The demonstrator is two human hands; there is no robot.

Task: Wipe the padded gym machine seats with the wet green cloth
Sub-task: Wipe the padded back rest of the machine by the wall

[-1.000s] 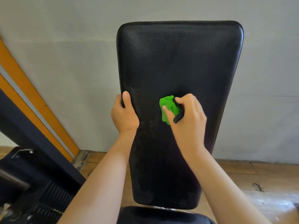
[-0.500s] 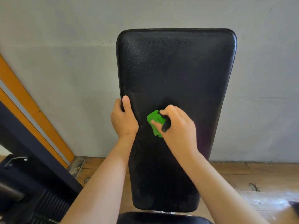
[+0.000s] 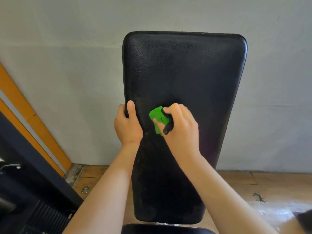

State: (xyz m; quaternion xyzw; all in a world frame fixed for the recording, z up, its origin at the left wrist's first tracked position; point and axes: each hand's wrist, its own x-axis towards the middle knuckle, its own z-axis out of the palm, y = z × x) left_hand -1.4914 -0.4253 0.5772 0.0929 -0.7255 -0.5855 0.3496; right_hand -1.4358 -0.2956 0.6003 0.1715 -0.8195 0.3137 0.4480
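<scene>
Leftward across the upright black back pad the right hand has slid, fingers bunched round the green cloth at mid-pad. The left hand clamps the pad's left edge. The cloth looks soft, light and wet, so a wadded grip suits it. An orange frame stands clear at the left.

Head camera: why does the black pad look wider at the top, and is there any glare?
Head view: the wide lens likely makes the pad taper downward; head view: faint sheen on its upper grain, bright glare on the wooden floor at lower right, green cloth sharp.
</scene>
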